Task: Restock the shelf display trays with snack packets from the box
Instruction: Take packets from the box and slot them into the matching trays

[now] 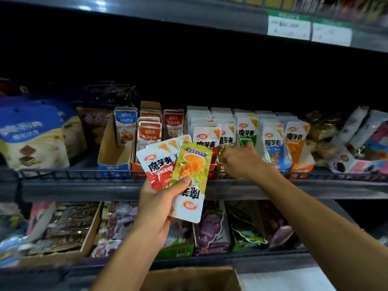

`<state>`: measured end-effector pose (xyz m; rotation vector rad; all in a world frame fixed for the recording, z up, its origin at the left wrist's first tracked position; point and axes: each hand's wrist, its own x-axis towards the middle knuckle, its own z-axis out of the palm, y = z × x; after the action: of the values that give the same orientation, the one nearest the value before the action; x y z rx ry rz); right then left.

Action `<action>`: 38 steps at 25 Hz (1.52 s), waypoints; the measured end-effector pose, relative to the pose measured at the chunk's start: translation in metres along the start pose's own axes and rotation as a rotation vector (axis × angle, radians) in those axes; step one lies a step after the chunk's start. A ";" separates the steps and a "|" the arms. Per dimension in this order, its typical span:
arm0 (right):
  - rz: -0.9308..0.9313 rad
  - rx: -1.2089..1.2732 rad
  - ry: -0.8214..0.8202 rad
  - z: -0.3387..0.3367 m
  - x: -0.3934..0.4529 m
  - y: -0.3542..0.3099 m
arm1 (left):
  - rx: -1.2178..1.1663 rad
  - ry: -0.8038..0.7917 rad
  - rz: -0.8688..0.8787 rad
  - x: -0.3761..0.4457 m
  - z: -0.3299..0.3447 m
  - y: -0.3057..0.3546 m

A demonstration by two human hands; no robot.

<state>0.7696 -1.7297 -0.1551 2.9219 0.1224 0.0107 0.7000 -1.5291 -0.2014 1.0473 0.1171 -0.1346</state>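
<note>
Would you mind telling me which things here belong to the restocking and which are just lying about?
Job:
- left hand gripping a fan of packets, gold packet in front, red packet behind
- right hand reaching into the display trays
- box at the bottom

Lying about:
- blue bag on the left
- purple packs on the lower shelf
- price labels above

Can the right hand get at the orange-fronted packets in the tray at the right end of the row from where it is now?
Probably yes. The right hand is at the yellow tray, and only the blue-fronted packets stand between it and the orange-fronted packets; nothing covers their tops.
</note>
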 end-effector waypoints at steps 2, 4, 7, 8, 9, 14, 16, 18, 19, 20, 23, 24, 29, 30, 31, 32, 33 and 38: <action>0.032 0.001 -0.105 -0.004 0.005 -0.001 | 0.016 -0.016 -0.016 -0.002 0.001 -0.001; 0.050 0.016 -0.136 -0.005 0.005 -0.002 | 0.029 -0.024 -0.025 -0.004 0.002 -0.001; 0.042 0.188 -0.097 0.000 -0.001 0.002 | 0.031 -0.023 -0.023 -0.004 0.000 0.002; 0.057 0.271 -0.054 0.001 -0.003 0.003 | 0.032 -0.021 -0.019 -0.004 -0.001 0.003; 0.073 0.331 -0.017 0.003 -0.005 0.004 | 0.032 -0.018 -0.015 -0.004 -0.002 0.003; 0.085 0.359 0.126 0.012 -0.011 0.007 | 0.013 0.002 -0.015 -0.004 -0.004 0.005; 0.111 0.459 0.356 0.012 -0.021 0.003 | 0.006 0.008 -0.012 -0.003 -0.005 0.005; 0.117 0.840 0.459 0.006 -0.045 -0.015 | 0.015 0.008 -0.002 -0.003 -0.004 0.005; 0.110 1.083 0.356 0.003 -0.058 -0.028 | 0.022 0.004 0.004 -0.003 -0.003 0.004; 0.091 1.302 0.182 0.000 -0.069 -0.041 | 0.030 0.002 0.010 -0.003 -0.002 0.003; 0.041 1.551 -0.037 0.007 -0.083 -0.061 | 0.006 -0.042 -0.006 -0.007 0.003 0.000; 0.068 1.602 -0.004 0.009 -0.083 -0.063 | -0.019 -0.057 -0.020 -0.007 0.004 -0.001; 0.308 1.806 0.108 0.008 -0.082 -0.047 | -0.134 0.004 -0.047 -0.003 0.004 -0.002; 0.320 1.825 0.083 0.006 -0.081 -0.038 | -0.148 0.014 -0.052 -0.002 0.003 -0.002; 0.310 1.790 0.077 0.005 -0.080 -0.026 | -0.152 0.018 -0.053 -0.001 0.003 -0.002; 0.288 1.712 0.084 0.003 -0.080 -0.014 | -0.149 0.013 -0.052 -0.002 0.003 -0.001; 0.264 1.648 0.107 0.000 -0.080 -0.004 | -0.142 0.003 -0.050 -0.002 0.004 -0.001; 0.244 1.490 0.387 -0.020 -0.080 0.044 | -0.133 -0.014 -0.048 -0.004 0.005 0.000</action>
<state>0.6936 -1.7747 -0.1260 4.3221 -0.3212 0.8824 0.6963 -1.5329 -0.1982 0.9107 0.1366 -0.1749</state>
